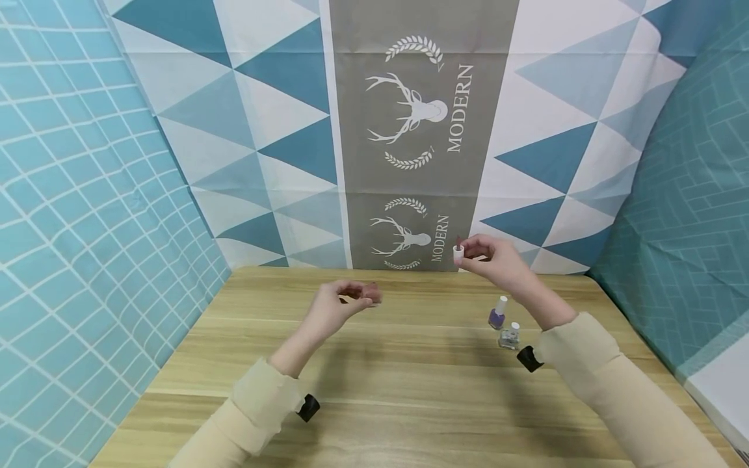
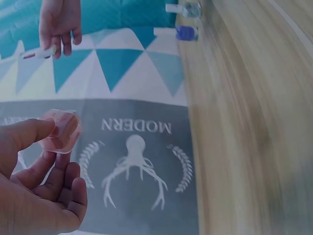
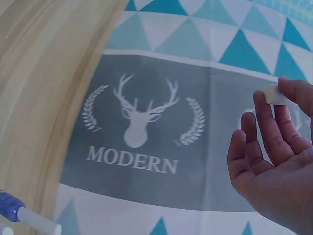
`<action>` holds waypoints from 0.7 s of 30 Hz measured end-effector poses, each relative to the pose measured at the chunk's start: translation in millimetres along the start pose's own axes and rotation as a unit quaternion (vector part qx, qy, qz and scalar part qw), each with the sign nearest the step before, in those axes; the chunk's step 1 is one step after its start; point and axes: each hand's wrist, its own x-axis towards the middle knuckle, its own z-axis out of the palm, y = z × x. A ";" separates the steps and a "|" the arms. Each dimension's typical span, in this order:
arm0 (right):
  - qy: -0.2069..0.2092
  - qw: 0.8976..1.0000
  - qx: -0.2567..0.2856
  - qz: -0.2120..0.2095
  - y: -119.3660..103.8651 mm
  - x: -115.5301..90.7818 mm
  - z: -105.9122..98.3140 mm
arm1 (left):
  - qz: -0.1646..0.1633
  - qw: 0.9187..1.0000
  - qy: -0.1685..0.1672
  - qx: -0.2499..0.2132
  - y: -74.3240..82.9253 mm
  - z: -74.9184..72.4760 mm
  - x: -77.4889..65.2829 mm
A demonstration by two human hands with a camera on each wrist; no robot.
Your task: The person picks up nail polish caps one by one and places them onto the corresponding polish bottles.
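Note:
My left hand (image 1: 335, 309) pinches a small translucent pink nail polish bottle (image 2: 62, 131) between thumb and fingers, above the left-middle of the table. Raised higher on the right, my right hand (image 1: 500, 263) pinches a white nail polish cap (image 1: 458, 253) between thumb and fingertips. A reddish-brown brush sticks up out of the cap in the head view. The right wrist view shows the white cap (image 3: 274, 95) partly covered by the thumb, its brush hidden. Both hands are apart, held near the back of the table.
A purple nail polish bottle (image 1: 497, 314) with a white cap stands on the wooden table (image 1: 374, 390) below the right forearm. Beside it stands a clear bottle (image 1: 510, 337), also white-capped. Patterned cloth (image 1: 292, 162) hangs behind the table and along both sides.

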 end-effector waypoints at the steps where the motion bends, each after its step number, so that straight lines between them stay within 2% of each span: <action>1: 0.003 1.000 0.002 0.001 -1.8 -2.2 -1.4 | 0.005 1.000 0.001 -0.006 2.8 0.7 -1.5; 6: 0.015 1.000 0.015 -0.019 -10.4 -14.0 -5.7 | 0.021 0.999 0.012 -0.027 15.7 5.2 -9.5; 12: 0.027 0.999 0.019 -0.037 -21.5 -28.3 -5.4 | 0.056 0.997 0.024 -0.046 25.5 10.7 -18.9; 21: 0.040 0.996 0.036 -0.066 -26.0 -46.0 1.3 | 0.099 0.992 0.021 -0.069 37.5 22.1 -32.6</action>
